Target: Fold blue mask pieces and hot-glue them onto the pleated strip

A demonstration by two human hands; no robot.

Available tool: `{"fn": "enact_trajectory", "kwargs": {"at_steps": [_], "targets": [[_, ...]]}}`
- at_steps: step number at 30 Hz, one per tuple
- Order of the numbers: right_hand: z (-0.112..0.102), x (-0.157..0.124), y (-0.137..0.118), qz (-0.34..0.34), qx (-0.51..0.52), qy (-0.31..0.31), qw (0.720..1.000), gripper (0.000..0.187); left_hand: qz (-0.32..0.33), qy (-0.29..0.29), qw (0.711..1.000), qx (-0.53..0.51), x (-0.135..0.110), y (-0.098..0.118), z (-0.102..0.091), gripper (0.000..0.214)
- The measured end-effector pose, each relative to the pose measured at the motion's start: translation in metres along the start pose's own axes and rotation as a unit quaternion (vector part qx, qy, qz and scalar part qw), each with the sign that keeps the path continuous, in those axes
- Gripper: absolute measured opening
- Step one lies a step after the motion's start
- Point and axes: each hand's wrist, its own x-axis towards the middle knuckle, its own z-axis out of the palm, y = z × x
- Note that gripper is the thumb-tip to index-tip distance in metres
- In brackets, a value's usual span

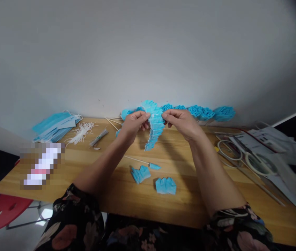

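A pleated light-blue strip (156, 127), curved and hanging down, is held up above the table between my two hands. My left hand (137, 122) pinches its left edge between thumb and fingers. On the opposite edge, my right hand (179, 120) pinches it the same way. Below lie two small folded blue pieces, one at the left (140, 174) and one at the right (165, 185). Just above them rests a thin stick with a blue wrapped tip (154, 166). Behind my hands, blue rose-like flowers (195, 111) line up along the wall, partly hidden by the hands.
Blue face masks (56, 126) are stacked at the back left, beside white elastic cords (83, 133) and a small bundle of wires (98, 137). Scissors (259, 163) and papers (258, 139) lie at the right. A red stool (4, 211) stands below the table's left edge.
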Motion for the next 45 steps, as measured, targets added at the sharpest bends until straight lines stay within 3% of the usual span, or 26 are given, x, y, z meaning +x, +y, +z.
{"fn": "enact_trajectory", "kwargs": {"at_steps": [9, 19, 25, 27, 31, 35, 41, 45], "targets": [[0.004, 0.0, 0.0, 0.002, -0.014, -0.049, 0.999, 0.052, 0.015, -0.005, 1.0, -0.016, 0.001, -0.001, -0.001, 0.039], [0.008, 0.001, 0.0, 0.003, 0.002, -0.003, 1.0, 0.041, -0.02, -0.072, 0.993, -0.089, 0.0, -0.016, 0.004, 0.046], [0.005, 0.0, 0.0, -0.002, -0.015, 0.013, 1.0, 0.037, -0.075, -0.117, 0.982, -0.126, 0.003, -0.004, 0.002, 0.045], [0.005, 0.0, -0.001, -0.004, -0.012, 0.021, 1.0, 0.037, -0.075, -0.102, 0.986, -0.108, 0.002, -0.001, 0.002, 0.045], [0.005, -0.001, -0.003, -0.002, -0.023, 0.022, 0.999, 0.038, -0.007, -0.041, 0.999, 0.001, -0.002, -0.005, 0.004, 0.035], [0.006, 0.0, -0.003, 0.005, -0.005, 0.009, 1.0, 0.049, 0.018, 0.001, 0.999, 0.03, -0.003, -0.009, 0.004, 0.029], [0.01, 0.0, -0.003, 0.004, 0.01, 0.016, 1.0, 0.05, 0.037, -0.016, 0.999, 0.024, -0.002, -0.007, 0.005, 0.026], [0.011, 0.0, -0.002, 0.007, 0.031, 0.034, 0.999, 0.046, 0.006, -0.023, 1.0, 0.018, -0.003, -0.004, 0.006, 0.025]]}}
